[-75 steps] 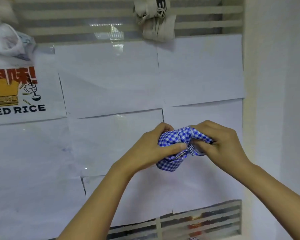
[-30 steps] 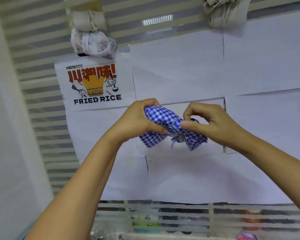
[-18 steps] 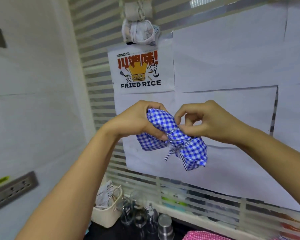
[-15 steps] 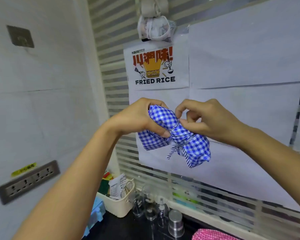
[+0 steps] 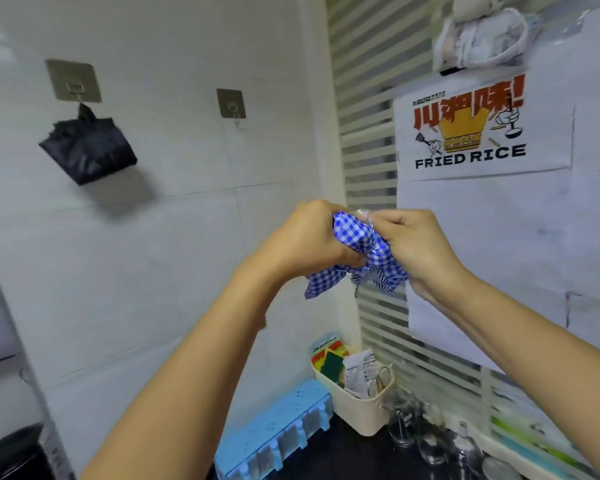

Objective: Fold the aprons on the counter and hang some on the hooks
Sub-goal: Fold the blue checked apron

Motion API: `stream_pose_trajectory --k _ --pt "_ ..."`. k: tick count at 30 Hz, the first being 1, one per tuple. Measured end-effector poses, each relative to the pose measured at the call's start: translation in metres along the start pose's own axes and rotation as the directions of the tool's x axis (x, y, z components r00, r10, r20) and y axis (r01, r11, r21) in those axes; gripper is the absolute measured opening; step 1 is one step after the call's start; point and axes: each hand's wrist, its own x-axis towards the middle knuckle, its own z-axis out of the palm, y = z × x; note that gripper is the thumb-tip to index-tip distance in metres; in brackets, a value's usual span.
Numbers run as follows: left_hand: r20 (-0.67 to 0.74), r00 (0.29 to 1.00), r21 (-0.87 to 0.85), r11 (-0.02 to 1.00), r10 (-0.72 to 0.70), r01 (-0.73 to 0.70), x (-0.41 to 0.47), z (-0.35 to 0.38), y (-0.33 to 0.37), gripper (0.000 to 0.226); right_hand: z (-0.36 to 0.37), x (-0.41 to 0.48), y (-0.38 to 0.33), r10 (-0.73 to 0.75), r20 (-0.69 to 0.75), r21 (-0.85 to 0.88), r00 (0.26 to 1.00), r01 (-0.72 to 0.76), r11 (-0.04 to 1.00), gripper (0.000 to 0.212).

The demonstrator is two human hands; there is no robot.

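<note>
Hook (image 5: 73, 81) on the wall, well up-left of the fingers, carries a black folded apron (image 5: 90, 147). The left hand (image 5: 312, 240) curls its fingers tight round the blue checked apron bundle (image 5: 355, 233); just right of them, the right hand (image 5: 420, 247) pinches its string.

The blue-and-white checked apron (image 5: 347, 231) is being held up in front of the wall as a bunched, string-tied bundle, gripped by the left hand (image 5: 312, 239) and right hand (image 5: 421, 249). A black folded apron (image 5: 89, 148) is hanging from one wall hook (image 5: 74, 81), with a second hook (image 5: 231, 103) sitting to its right.
</note>
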Motion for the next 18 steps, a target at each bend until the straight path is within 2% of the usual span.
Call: stream_pose_trajectory --k 2,4,7,10,14,16,18 --pt "-0.013 0.998 0.0 0.999 -0.054 0.054 0.001 -0.008 -0.024 0.025 0.025 0.006 0.007 0.093 0.061 0.098 0.994 -0.099 0.99 0.023" --pt "-0.016 0.99 -0.041 0.99 -0.138 0.137 0.003 -0.021 -0.054 0.027 0.052 0.018 0.015 0.099 0.154 0.136 0.983 -0.121 0.983 0.015" --pt "-0.072 0.958 -0.158 0.951 -0.278 0.264 0.012 -0.047 -0.103 0.028 0.094 0.043 0.026 0.003 0.241 0.124 0.97 -0.034 0.992 0.025" --pt "-0.024 0.937 -0.271 0.904 -0.35 0.331 0.027 -0.074 -0.137 0.03 0.132 0.072 0.036 -0.097 0.212 0.013 0.972 0.097 0.995 0.033" --pt "0.089 0.914 -0.349 0.847 -0.396 0.401 0.058 -0.113 -0.178 0.021 0.178 0.115 0.044 -0.276 0.199 -0.092 0.94 0.298 0.95 0.038" --pt "0.133 0.91 -0.362 0.836 -0.392 0.413 0.075 -0.128 -0.189 0.023 0.189 0.139 0.042 -0.302 0.235 -0.161 0.924 0.343 0.925 0.035" --pt "0.082 0.931 -0.371 0.856 -0.355 0.359 0.097 -0.144 -0.205 0.03 0.203 0.171 0.036 -0.3 0.243 -0.174 0.922 0.346 0.922 0.034"
